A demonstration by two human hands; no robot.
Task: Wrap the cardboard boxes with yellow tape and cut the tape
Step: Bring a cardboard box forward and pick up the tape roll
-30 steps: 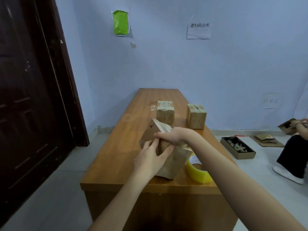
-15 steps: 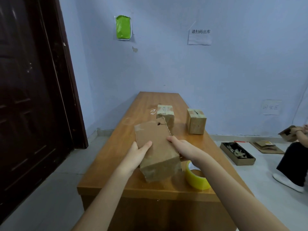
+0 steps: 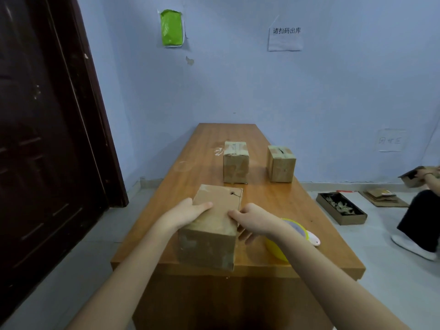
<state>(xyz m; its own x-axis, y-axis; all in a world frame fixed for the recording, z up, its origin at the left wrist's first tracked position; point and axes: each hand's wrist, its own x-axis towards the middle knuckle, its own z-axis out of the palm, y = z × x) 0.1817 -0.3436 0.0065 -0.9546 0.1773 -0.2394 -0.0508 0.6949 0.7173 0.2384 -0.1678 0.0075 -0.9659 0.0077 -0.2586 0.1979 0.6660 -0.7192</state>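
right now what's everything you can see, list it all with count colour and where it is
near cardboard box: 1, brown, near end of table, held between both hands
far cardboard boxes: 2, brown, taped tops, side by side mid-table
tape roll: 1, yellow, on table right of near box, partly behind right wrist
table: 1, orange-brown wood, centre
door: 1, dark brown, left
green sheet: 1, on wall
paper notices: 2, white, on wall
tray of scraps: 1, brown, floor right
flat cardboard: stack, brown, floor by wall
seated person: 1, far right, holding a box
left hand: grips box's left side
right hand: grips box's right side
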